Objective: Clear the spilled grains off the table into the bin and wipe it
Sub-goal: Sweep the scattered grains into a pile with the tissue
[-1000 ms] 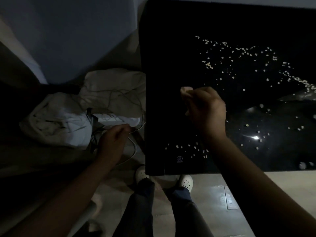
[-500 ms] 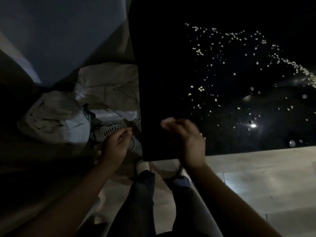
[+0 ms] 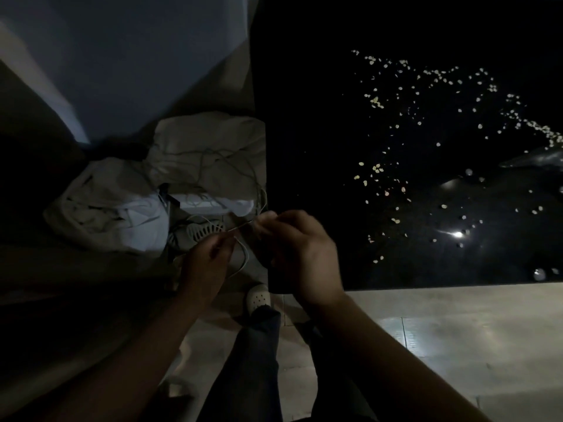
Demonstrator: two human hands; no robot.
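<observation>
Pale grains (image 3: 377,169) lie scattered over the glossy black table (image 3: 304,86), thickest toward the far right (image 3: 536,129). My right hand (image 3: 300,254) hovers at the table's near-left corner with its fingers curled in. A blurred pale spot shows at its fingertips, and I cannot tell what it is. My left hand (image 3: 210,260) is just left of the table edge and lower, its fingers curled and close to the right hand's fingertips. Whether it holds grains is hidden. No bin is visible.
Crumpled white bags or cloth (image 3: 122,208) lie on the floor left of the table, with thin cables and a white power strip (image 3: 204,231). My white shoe (image 3: 258,296) stands on the pale tiled floor (image 3: 457,330). A dark shiny object (image 3: 542,159) sits at the table's right edge.
My right hand has drawn back from the middle of the table's left side to its near-left corner, beside my left hand. The left hand has barely moved.
</observation>
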